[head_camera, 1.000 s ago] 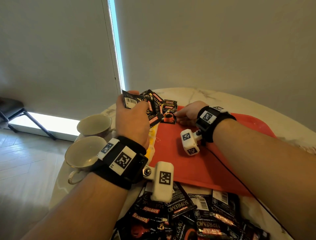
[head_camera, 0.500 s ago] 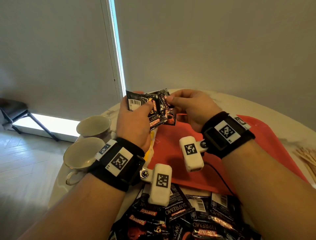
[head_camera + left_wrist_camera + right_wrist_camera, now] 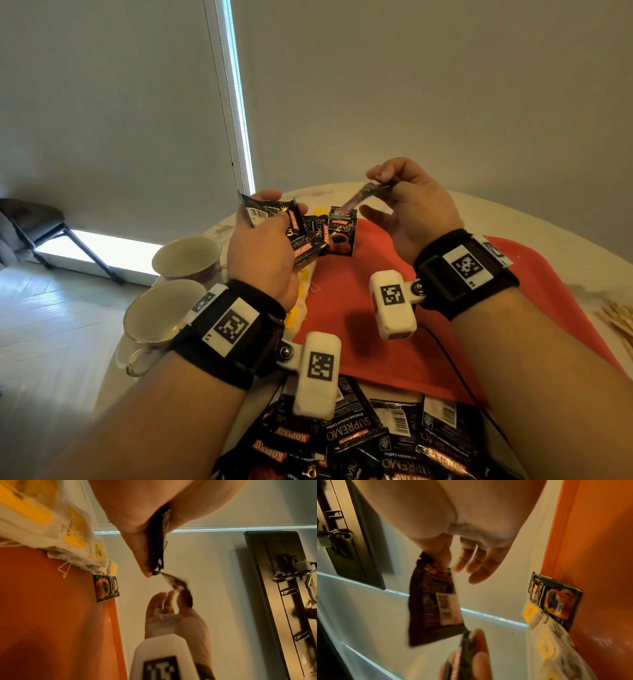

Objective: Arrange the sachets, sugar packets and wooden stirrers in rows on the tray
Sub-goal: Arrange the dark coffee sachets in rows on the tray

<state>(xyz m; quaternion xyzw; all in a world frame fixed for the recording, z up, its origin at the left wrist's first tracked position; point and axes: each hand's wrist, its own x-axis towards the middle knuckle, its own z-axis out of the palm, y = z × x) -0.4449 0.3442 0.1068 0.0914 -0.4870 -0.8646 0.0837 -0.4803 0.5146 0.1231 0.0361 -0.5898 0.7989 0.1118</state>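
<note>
My left hand [image 3: 274, 236] grips a fan of several black coffee sachets [image 3: 301, 236] above the tray's far left corner; the stack shows edge-on in the left wrist view [image 3: 158, 545]. My right hand [image 3: 404, 202] pinches one black sachet [image 3: 368, 195] between thumb and forefinger, lifted in the air; its barcode side [image 3: 435, 601] faces the right wrist camera. One sachet [image 3: 342, 236] lies flat on the red tray [image 3: 376, 342] at its far left corner, also seen as the laid sachet [image 3: 106, 588] [image 3: 554, 601].
Yellow-tagged tea bags [image 3: 301, 301] lie along the tray's left edge. Two white cups [image 3: 164, 315] stand at the left. A heap of sachets [image 3: 359, 442] lies near me in front of the tray. Wooden stirrers [image 3: 616, 322] lie at the far right.
My right hand left the sachet laid on the tray, came to the left hand's fan, pulled one sachet out and lifted it up and to the right.
</note>
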